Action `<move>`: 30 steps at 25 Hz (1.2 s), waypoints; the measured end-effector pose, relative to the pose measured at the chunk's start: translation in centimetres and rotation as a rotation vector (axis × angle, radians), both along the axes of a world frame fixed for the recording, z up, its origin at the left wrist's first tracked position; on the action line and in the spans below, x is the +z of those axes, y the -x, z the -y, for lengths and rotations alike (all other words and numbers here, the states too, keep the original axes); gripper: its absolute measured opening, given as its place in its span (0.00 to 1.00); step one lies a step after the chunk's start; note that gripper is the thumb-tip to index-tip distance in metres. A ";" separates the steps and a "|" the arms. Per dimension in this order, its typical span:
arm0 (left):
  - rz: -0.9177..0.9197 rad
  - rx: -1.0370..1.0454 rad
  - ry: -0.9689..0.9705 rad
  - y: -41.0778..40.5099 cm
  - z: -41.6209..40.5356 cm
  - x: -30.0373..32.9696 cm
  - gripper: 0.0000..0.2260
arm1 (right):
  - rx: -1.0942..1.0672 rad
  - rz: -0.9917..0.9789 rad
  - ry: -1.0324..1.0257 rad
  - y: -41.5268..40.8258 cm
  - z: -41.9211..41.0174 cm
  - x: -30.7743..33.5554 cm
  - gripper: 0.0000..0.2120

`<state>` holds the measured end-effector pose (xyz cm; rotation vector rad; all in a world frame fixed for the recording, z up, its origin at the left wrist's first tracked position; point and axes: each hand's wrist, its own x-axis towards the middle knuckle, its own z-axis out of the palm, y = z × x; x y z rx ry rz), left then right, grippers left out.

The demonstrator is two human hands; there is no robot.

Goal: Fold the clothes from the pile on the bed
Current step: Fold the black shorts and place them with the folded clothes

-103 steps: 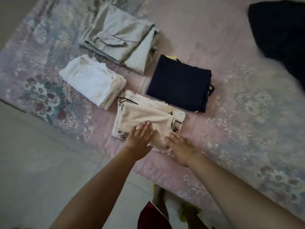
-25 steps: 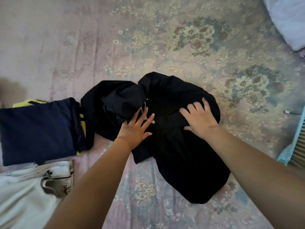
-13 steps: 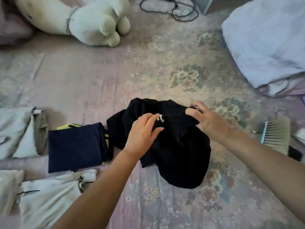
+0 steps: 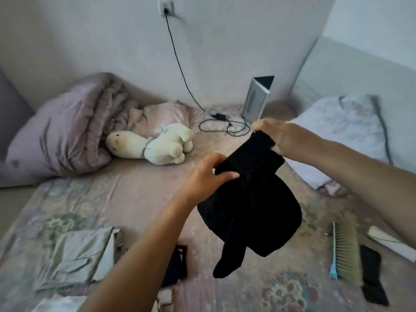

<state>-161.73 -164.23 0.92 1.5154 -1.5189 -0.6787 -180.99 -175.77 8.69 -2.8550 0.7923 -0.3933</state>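
I have lifted the black garment (image 4: 249, 199) off the bed (image 4: 135, 199); my left hand (image 4: 207, 174) and right hand (image 4: 274, 136) each pinch its top edge, so it hangs clear above the middle, ready for spreading and folding.

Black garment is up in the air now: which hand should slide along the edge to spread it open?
Probably the left hand. It pinches the black garment at a bunched middle part, while the right hand grips the top end higher up and can serve as the anchor.
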 end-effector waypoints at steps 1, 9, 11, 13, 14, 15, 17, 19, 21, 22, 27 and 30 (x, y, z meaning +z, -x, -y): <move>0.033 0.035 0.041 0.0 -0.3 2.3 0.09 | -0.014 -0.023 0.001 0.3 -0.4 2.3 0.29; 0.333 0.260 0.261 2.0 -1.8 16.7 0.11 | -0.114 -0.002 -0.356 3.1 -4.4 15.5 0.24; 0.373 0.277 0.304 2.3 -2.1 18.6 0.11 | -0.111 0.082 -0.386 3.4 -4.3 17.2 0.16; 0.413 0.284 0.333 2.5 -2.8 20.0 0.09 | -0.092 0.188 -0.314 3.5 -4.0 18.4 0.09; 0.401 0.287 0.334 2.4 -3.1 20.4 0.10 | -0.084 0.239 -0.283 3.5 -3.8 18.9 0.08; 0.339 0.281 0.324 2.1 -3.4 20.6 0.12 | -0.081 0.287 -0.263 3.5 -3.7 19.3 0.08; 0.189 0.218 0.274 1.1 -4.2 20.8 0.17 | -0.072 0.363 -0.269 3.6 -3.8 20.0 0.08; 0.250 0.096 0.170 0.0 -4.9 20.6 0.20 | -0.059 0.421 -0.277 3.7 -4.0 20.4 0.09; 0.459 0.011 0.016 -0.4 -5.5 19.8 0.21 | -0.064 0.484 -0.242 3.9 -4.0 20.7 0.09; 0.535 0.013 -0.042 -0.4 -5.7 19.4 0.19 | -0.080 0.515 -0.228 4.1 -3.9 20.9 0.09; 0.534 0.105 0.095 0.3 -6.5 19.1 0.10 | -0.142 0.617 -0.279 5.4 -3.4 22.0 0.09; 0.594 0.205 0.264 1.1 -6.5 19.1 0.13 | -0.184 0.750 -0.297 5.9 -3.0 22.7 0.11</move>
